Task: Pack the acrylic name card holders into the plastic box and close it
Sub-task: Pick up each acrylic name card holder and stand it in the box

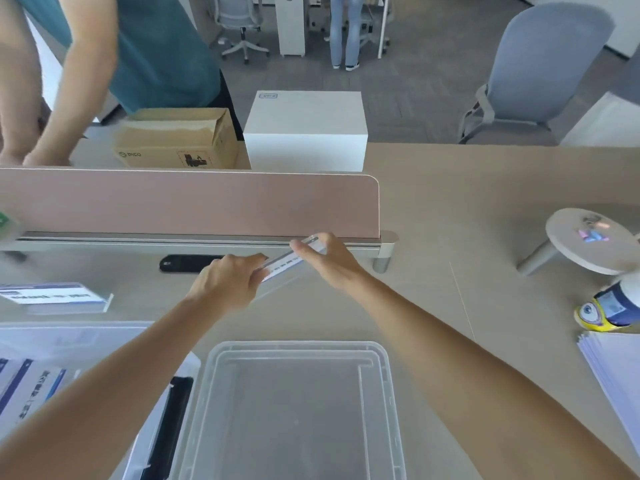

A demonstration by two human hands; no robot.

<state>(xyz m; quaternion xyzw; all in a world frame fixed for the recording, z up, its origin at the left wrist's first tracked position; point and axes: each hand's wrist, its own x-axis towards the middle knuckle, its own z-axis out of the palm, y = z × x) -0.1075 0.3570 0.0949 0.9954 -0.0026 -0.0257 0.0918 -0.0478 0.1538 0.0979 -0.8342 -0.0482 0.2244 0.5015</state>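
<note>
An acrylic name card holder [284, 264] with a white printed card is held tilted above the desk, just in front of the partition. My left hand [227, 280] grips its near-left end and my right hand [325, 259] grips its far-right end. Below my arms stands the clear plastic box [388, 386], open and with nothing inside. Another name card holder [55, 296] stands on the desk at the left. More printed cards [31, 386] lie at the lower left, on what looks like the box's lid [69, 336].
A pink desk partition [187, 204] runs across behind my hands, with a black device [188, 263] at its foot. Another person leans on the far desk by a cardboard box [176, 138] and a white box [304, 131]. At right: round stand [588, 240], bottle [613, 306], paper stack [616, 372].
</note>
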